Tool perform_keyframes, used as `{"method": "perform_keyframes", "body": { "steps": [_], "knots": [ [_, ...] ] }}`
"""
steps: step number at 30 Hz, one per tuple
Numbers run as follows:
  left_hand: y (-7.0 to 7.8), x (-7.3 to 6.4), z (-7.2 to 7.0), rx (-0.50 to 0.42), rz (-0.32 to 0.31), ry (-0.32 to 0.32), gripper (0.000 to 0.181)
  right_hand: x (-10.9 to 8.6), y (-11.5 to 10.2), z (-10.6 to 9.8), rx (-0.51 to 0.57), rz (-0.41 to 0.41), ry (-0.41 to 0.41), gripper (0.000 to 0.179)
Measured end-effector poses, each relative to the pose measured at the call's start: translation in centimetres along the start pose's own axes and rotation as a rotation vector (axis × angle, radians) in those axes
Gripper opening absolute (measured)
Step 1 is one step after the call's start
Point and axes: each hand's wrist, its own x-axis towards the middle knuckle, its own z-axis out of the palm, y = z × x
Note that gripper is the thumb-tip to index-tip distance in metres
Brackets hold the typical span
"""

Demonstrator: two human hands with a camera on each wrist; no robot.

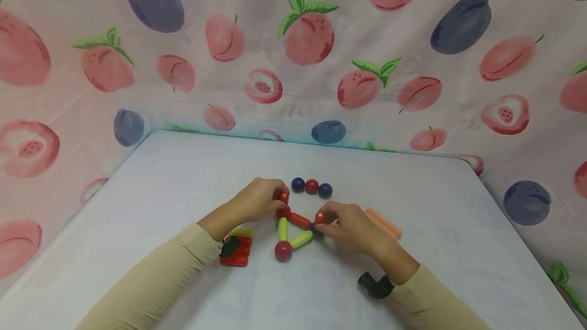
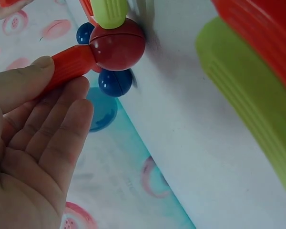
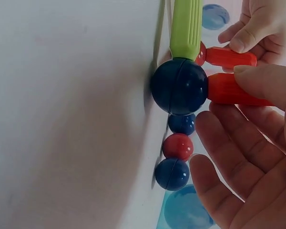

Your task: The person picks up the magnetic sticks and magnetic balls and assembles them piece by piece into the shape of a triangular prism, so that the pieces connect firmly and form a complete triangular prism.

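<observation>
A flat triangle of rods and balls lies on the white table. Its far side is a red rod (image 1: 300, 220), while two yellow-green rods (image 1: 301, 240) meet at a near red ball (image 1: 283, 251). My left hand (image 1: 257, 201) pinches an upright red rod (image 2: 69, 67) between thumb and fingers, its lower end against the far red ball (image 2: 118, 47). With thumb and fingers, my right hand (image 1: 355, 225) pinches another upright red rod (image 3: 229, 89), which meets the blue ball (image 3: 179, 86) at the triangle's right corner.
Behind the triangle, a row holds a red ball (image 1: 312, 186) between two blue balls (image 1: 298, 184). Red rods (image 1: 237, 257) and a yellow-green rod (image 1: 243, 231) lie by my left wrist. Orange rods (image 1: 385, 224) are beyond my right hand, and a dark curved piece (image 1: 375, 285) is beside my right sleeve.
</observation>
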Motion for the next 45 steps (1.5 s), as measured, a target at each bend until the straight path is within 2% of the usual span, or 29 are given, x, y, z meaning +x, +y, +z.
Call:
{"method": "perform_keyframes", "body": {
  "steps": [4, 10, 14, 17, 20, 24, 27, 30, 37, 42, 45],
  "knots": [
    [-0.4, 0.1, 0.1, -0.025, 0.001, -0.002, 0.019, 0.0, 0.2, 0.1, -0.014, -0.022, 0.013, 0.013],
    [-1.0, 0.2, 0.3, -0.114, -0.024, 0.002, 0.024, 0.0, 0.3, 0.3, -0.009, -0.031, 0.031, 0.013],
    [-1.1, 0.0, 0.4, -0.154, -0.021, 0.019, 0.031, 0.0, 0.2, 0.4, -0.003, -0.033, 0.039, 0.012],
    [-1.1, -0.1, 0.5, -0.169, -0.014, 0.04, 0.028, 0.0, 0.2, 0.4, -0.001, -0.02, 0.028, 0.013],
    [-1.2, -0.2, 0.5, -0.178, -0.013, 0.05, 0.023, -0.2, 0.4, -0.3, -0.011, 0.011, 0.015, 0.027],
    [-1.2, -0.1, 0.6, -0.188, -0.012, 0.052, 0.021, -0.1, 0.9, -2.4, 0.0, 0.039, 0.028, 0.05],
    [-1.2, 0.0, 0.6, -0.192, -0.01, 0.049, 0.022, 0.9, 1.1, -3.9, -0.003, 0.06, 0.045, 0.051],
    [-1.3, 0.0, 0.5, -0.19, -0.008, 0.049, 0.022, 2.5, 1.3, -4.4, -0.067, 0.095, 0.026, 0.049],
    [-1.5, 0.0, 0.5, -0.182, -0.011, 0.042, 0.021, 6.1, 1.8, -3.7, -0.198, 0.144, -0.034, 0.05],
    [-1.5, -0.1, 0.3, -0.168, -0.02, 0.047, 0.021, 7.3, 2.2, -3.1, -0.244, 0.132, -0.04, 0.047],
    [-1.5, -0.1, 0.3, -0.164, -0.023, 0.047, 0.021, 7.7, 2.5, -2.6, -0.238, 0.156, -0.041, 0.047]
  ]
}}
